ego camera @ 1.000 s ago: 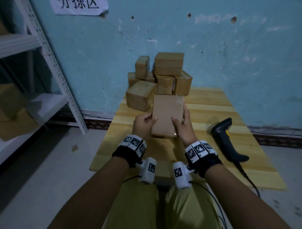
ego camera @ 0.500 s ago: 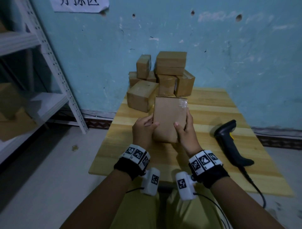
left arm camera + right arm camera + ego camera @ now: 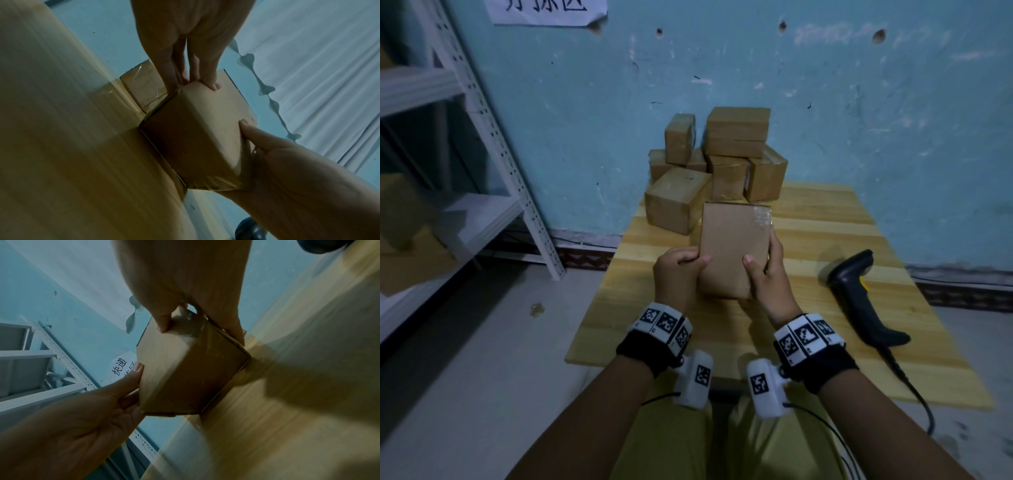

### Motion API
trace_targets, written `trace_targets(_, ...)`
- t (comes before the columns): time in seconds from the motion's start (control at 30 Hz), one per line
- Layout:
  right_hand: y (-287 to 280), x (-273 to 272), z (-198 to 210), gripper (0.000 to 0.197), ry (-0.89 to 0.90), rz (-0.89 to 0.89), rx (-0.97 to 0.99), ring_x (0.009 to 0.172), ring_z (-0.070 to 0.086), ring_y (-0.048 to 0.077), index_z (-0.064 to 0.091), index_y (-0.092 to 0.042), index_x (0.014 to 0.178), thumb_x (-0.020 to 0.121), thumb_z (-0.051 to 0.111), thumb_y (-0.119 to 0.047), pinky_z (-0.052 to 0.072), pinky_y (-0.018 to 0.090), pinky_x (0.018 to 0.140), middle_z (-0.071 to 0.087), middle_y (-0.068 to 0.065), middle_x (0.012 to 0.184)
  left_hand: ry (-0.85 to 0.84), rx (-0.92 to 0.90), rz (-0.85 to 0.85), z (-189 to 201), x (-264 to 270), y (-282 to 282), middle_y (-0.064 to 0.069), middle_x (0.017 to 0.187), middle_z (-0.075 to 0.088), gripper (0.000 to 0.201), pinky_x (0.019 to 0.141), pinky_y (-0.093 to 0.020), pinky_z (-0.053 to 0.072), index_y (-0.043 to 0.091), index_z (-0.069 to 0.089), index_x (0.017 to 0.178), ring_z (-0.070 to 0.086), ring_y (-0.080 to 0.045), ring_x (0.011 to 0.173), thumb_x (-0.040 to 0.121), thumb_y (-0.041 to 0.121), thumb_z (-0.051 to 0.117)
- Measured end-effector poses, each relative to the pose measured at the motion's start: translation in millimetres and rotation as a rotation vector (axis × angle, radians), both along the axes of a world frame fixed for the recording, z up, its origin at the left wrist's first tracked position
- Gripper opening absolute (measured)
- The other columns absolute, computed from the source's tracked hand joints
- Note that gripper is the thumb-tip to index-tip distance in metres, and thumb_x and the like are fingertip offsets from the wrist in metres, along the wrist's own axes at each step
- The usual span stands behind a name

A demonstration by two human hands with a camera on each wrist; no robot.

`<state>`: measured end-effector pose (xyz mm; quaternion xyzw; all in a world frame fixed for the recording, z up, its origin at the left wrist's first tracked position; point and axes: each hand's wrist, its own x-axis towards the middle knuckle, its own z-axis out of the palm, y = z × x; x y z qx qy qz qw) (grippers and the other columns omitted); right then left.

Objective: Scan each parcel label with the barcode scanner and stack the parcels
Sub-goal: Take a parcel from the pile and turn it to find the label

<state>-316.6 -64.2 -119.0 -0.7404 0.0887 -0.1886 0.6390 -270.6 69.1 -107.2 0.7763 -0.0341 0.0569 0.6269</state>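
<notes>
I hold a plain brown parcel (image 3: pixel 732 246) with both hands above the middle of the wooden table (image 3: pixel 825 226), its broad face toward me and no label showing. My left hand (image 3: pixel 688 263) grips its left edge, thumb on the front. My right hand (image 3: pixel 760 263) grips the right edge the same way. In the left wrist view the parcel (image 3: pixel 201 129) hangs just over the tabletop; in the right wrist view the parcel (image 3: pixel 185 369) shows clear tape at its far end. The black barcode scanner (image 3: pixel 859 301) lies on the table to the right, untouched.
A pile of several brown parcels (image 3: pixel 736 137) stands at the table's far end against the blue wall. The nearest boxed parcel (image 3: pixel 674 202) lies just beyond my left hand. A white metal shelf rack (image 3: pixel 482 212) stands at the left. The scanner's cable (image 3: pixel 914 387) runs off the front edge.
Both hands keep their hold on the parcel, which has come slightly lower and nearer to me. The scanner and the pile have not moved.
</notes>
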Motion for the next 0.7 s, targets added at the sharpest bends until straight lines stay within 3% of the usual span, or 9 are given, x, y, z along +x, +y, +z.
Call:
trace_targets(0.03,0,0,0,0.069,0.005,0.004,0.012,0.137,0.032,0.022,0.007,-0.018,0.150,0.095,0.048,-0.009,0.035,0.044,0.112,0.025,0.009,0.153,0.006,-0.003,-0.003,0,0,-1,-0.015,0.114,0.066,0.033,0.091,-0.026,0.047,-0.006,0.065,0.109,0.060,-0.021,0.104,0.078,0.006,0.070)
trace_targets(0.13,-1,-1,4,0.063,0.025,0.022,0.113,0.138,0.031,0.023,0.007,-0.023,0.150,0.098,0.043,-0.019,0.036,0.044,0.111,0.023,0.006,0.153,0.025,0.010,0.002,0,-3,-3,-0.014,0.111,0.066,0.031,0.079,-0.017,0.045,-0.003,0.064,0.110,0.059,-0.016,0.097,0.082,0.011,0.067)
trace_targets(0.23,-2,-4,10,0.065,0.063,0.103,0.208,0.140,0.028,0.023,0.004,-0.032,0.150,0.094,0.036,-0.043,0.031,0.047,0.113,0.018,0.002,0.155,0.033,0.018,0.001,5,-6,-6,-0.010,0.119,0.061,0.035,0.083,-0.022,0.043,0.006,0.056,0.120,0.057,-0.016,0.105,0.087,0.018,0.062)
trace_targets(0.27,-2,-4,14,0.067,0.060,0.136,0.211,0.140,0.027,0.021,0.007,-0.034,0.149,0.090,0.035,-0.047,0.030,0.046,0.114,0.018,0.001,0.156,0.033,0.002,-0.023,8,-6,-6,-0.007,0.125,0.056,0.043,0.086,-0.023,0.042,0.010,0.049,0.128,0.054,-0.016,0.111,0.088,0.021,0.061)
trace_targets(0.33,-1,-3,27,0.062,0.040,0.157,0.059,0.140,0.021,0.014,0.018,-0.035,0.147,0.088,0.035,-0.046,0.025,0.034,0.113,0.019,-0.002,0.154,0.072,-0.052,-0.113,16,-5,-8,-0.006,0.143,0.036,0.077,0.097,-0.027,0.039,0.018,0.023,0.145,0.041,-0.018,0.126,0.083,0.029,0.067)
trace_targets(0.43,1,-2,43,0.052,0.014,0.093,-0.239,0.128,0.016,0.008,0.028,-0.044,0.135,0.092,0.054,-0.032,0.019,0.027,0.104,0.023,-0.004,0.140,0.153,-0.082,-0.206,31,-3,-10,-0.006,0.157,0.005,0.113,0.111,-0.039,0.029,0.025,-0.011,0.149,0.020,-0.024,0.142,0.075,0.030,0.074)
trace_targets(0.5,2,-7,48,0.065,-0.020,0.062,-0.293,0.123,0.016,0.007,0.025,-0.042,0.135,0.086,0.064,-0.027,0.021,0.028,0.103,0.022,-0.005,0.131,0.173,-0.058,-0.215,39,0,-10,-0.006,0.158,-0.003,0.118,0.112,-0.042,0.026,0.026,-0.016,0.148,0.014,-0.026,0.144,0.073,0.031,0.075)
trace_targets(0.63,4,-12,47,0.104,0.036,0.003,-0.285,0.134,0.018,0.015,0.009,-0.027,0.149,0.072,0.079,-0.020,0.023,0.032,0.107,0.019,0.003,0.145,0.187,0.047,-0.245,41,3,-8,-0.003,0.158,-0.007,0.122,0.116,-0.048,0.022,0.031,-0.018,0.147,0.008,-0.027,0.146,0.071,0.035,0.077)
trace_targets(0.7,4,-12,45,0.113,0.097,-0.006,-0.323,0.135,0.017,0.018,0.007,-0.022,0.150,0.066,0.083,-0.020,0.022,0.031,0.110,0.019,0.006,0.143,0.184,0.066,-0.267,41,3,-6,-0.003,0.158,-0.007,0.123,0.117,-0.048,0.021,0.031,-0.018,0.147,0.006,-0.026,0.146,0.070,0.031,0.078)
